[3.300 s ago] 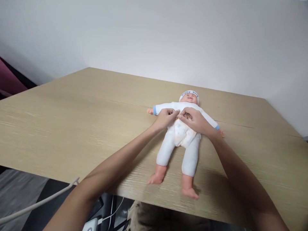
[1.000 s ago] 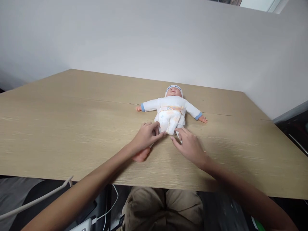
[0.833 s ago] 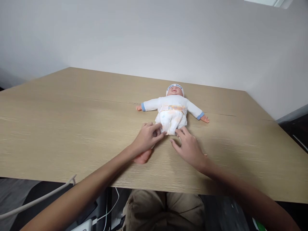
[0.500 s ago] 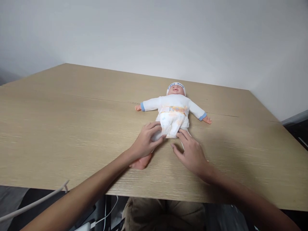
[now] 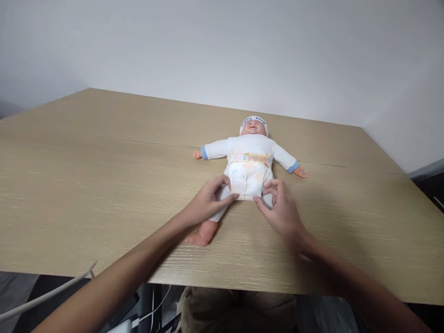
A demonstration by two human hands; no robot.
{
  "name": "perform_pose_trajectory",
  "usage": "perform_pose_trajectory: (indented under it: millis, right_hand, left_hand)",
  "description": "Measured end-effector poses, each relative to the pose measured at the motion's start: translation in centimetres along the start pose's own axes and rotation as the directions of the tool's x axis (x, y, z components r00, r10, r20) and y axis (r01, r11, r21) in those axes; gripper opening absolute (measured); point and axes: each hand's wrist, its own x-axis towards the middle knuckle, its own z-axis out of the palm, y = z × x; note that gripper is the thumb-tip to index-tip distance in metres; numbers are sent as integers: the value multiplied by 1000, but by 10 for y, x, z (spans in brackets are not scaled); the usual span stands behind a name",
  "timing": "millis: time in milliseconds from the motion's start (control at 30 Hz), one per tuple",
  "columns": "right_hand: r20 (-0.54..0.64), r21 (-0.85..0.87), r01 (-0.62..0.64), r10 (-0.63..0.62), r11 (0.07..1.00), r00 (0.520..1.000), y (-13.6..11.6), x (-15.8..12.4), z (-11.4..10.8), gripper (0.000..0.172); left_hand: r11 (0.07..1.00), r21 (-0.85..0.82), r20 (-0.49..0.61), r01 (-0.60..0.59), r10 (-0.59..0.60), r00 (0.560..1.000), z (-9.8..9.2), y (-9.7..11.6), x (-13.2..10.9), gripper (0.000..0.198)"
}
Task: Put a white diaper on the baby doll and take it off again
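pale wall [image 5: 208,55] behind tan table [image 5: 121,194] | white device [image 5: 121,326] at bottom edge | dark object [image 5: 430,187] far right

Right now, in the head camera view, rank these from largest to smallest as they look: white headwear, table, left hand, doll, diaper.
1. Table
2. Doll, though partly hidden
3. Diaper and left hand: too alike to rank, and the hand's nearness to the camera may enlarge it
4. White headwear
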Motion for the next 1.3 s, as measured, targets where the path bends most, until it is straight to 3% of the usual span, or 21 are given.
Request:
perform_pose_trajectory:
  millis: [200, 433, 633, 767, 933, 1033, 1300]
  right_hand:
    - [-48, -42, 47, -49, 998, 998, 4, 0, -7, 29]
    - [-9, -140, 146, -149, 979, 989, 3, -2, -10, 11]
    - [59, -200, 149, -139, 969, 988, -2, -1, -10, 9]
    - [116, -169, 142, -123, 975, 986, -5, 1, -8, 12]
    - [115, -11, 45, -43, 999, 992, -4, 3, -7, 15]
    - [119, 11, 38, -39, 999, 992, -4, 3, -8, 18]
    - [131, -199, 167, -142, 966, 981, -3, 4, -4, 23]
  left_hand:
    - [965, -250, -62, 78, -96, 993, 7, -10, -8, 40]
    - [988, -101, -71, 113, -120, 990, 8, -2, -13, 40]
    - [987, -77, 15, 143, -143, 990, 5, 5, -4, 34]
    - [962, -189, 56, 195, -188, 981, 5, 5, 3, 40]
    - [919, -319, 99, 231, -211, 973, 4, 2, 4, 50]
    - [937, -288, 74, 195, -182, 981, 4, 3, 1, 46]
    - [994, -42, 49, 105, -103, 993, 8, 6, 4, 43]
